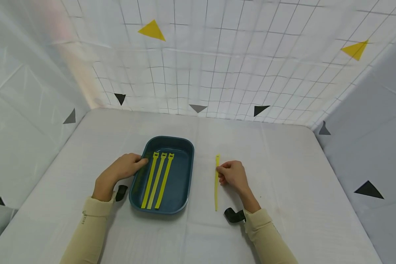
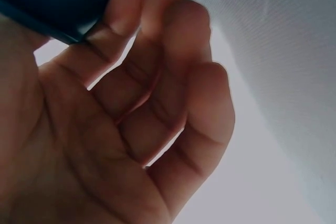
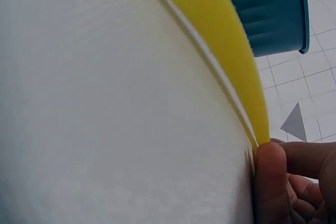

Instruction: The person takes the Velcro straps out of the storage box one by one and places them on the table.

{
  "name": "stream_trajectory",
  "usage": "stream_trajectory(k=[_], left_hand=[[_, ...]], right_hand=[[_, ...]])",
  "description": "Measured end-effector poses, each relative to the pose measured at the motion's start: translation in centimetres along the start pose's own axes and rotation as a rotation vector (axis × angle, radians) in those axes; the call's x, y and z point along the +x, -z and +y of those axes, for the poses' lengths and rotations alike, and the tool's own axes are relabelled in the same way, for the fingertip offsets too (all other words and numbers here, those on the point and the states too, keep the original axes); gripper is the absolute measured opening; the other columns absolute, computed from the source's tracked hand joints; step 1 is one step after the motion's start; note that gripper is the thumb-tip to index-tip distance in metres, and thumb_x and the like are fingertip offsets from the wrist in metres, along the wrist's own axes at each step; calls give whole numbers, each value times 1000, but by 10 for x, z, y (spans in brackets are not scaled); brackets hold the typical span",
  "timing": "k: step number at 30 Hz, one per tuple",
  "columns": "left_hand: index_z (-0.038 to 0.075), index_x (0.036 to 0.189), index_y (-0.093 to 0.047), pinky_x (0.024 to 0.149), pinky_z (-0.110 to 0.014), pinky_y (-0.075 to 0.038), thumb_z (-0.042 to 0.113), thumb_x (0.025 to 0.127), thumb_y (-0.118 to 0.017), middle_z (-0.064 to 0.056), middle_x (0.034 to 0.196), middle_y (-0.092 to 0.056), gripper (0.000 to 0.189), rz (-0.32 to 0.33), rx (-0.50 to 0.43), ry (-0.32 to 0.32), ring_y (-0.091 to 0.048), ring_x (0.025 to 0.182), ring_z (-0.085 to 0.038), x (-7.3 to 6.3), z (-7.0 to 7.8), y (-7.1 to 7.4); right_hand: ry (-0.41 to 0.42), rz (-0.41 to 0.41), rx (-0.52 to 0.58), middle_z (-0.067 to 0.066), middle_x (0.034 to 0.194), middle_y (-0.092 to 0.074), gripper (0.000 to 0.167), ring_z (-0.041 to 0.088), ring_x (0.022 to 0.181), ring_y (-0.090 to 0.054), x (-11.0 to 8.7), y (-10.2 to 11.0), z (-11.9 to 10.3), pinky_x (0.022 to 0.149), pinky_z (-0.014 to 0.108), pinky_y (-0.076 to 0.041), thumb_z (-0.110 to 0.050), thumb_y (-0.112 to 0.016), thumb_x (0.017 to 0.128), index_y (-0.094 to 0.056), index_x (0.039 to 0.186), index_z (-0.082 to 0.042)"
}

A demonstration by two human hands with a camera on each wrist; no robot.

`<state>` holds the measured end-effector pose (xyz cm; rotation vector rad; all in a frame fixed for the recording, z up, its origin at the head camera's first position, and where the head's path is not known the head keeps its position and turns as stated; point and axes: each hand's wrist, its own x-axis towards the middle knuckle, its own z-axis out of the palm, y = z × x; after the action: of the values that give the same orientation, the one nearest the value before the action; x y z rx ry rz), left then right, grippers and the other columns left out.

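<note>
A dark blue tray (image 1: 179, 183) with rounded corners stands on the table, left of centre. Three yellow cable straps (image 1: 160, 176), each with a slotted, notched head at the far end, lie side by side in it. My left hand (image 1: 127, 167) grips the tray's left rim, thumb over the edge and fingers along the outside; the left wrist view shows those fingers (image 2: 186, 40) curled at the tray wall. To the right of the tray, my right hand (image 1: 233, 176) pinches a fourth yellow strap (image 1: 216, 190) between thumb and fingertips near its slotted head. In the right wrist view this strap (image 3: 226, 40) bows up from the white surface.
A white cloth covers the table (image 1: 293, 183). White sheeting with a grid and triangle markers (image 1: 198, 108) closes off the back, with more sheeting at both sides. Black wrist devices (image 1: 233, 215) sit under both forearms, close over the cloth.
</note>
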<state>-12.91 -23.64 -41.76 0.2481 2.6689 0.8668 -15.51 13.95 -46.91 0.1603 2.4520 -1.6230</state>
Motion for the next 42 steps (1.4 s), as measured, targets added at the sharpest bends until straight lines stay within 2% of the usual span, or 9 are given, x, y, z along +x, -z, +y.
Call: stream_trajectory(k=[10,18,26,33,38,42], left_hand=[[9,75,-54,58,-33,-38,34,105,-45,-3,64,-45,40,-3,7,3,-45,59,-18,2,-2,0],[9,75,-54,58,-34,-39,32,105,-46,-3,64,-47,39,-1,6,6,-46,58,-18,1,-2,1],[8,75,-54,59,-34,-39,32,105,-46,-3,64,-46,39,0,12,5,-45,58,-18,1,0,1],[9,73,-52,59,-34,-39,32,105,-46,-3,64,-46,39,4,17,-7,-46,58,-18,2,-1,1],[8,75,-54,59,-34,-40,33,105,-45,-3,64,-47,40,-1,24,-6,-47,59,-18,2,-2,0],[7,77,-56,59,-34,-41,34,105,-45,-4,65,-48,40,-3,22,-2,-49,60,-18,1,-2,-1]], right_hand=[[3,50,-63,12,63,-64,10,17,45,-60,0,-1,1,46,30,-52,-5,-71,87,-68,86,4],[31,22,-103,11,68,-66,11,17,50,-62,-5,-1,-4,49,30,-53,-5,-68,90,-71,94,5],[25,-16,-67,12,72,-68,14,18,53,-65,-7,-1,-6,52,30,-55,-1,-66,90,-70,100,8],[28,-34,-78,12,78,-68,16,18,56,-65,-8,1,-6,54,31,-55,-3,-67,90,-70,103,7],[46,-13,-61,13,82,-67,16,18,57,-66,-10,1,-7,55,31,-55,-4,-67,90,-70,103,6],[64,28,-1,16,85,-67,17,20,60,-67,-13,4,-7,57,30,-55,-4,-67,90,-69,103,7]])
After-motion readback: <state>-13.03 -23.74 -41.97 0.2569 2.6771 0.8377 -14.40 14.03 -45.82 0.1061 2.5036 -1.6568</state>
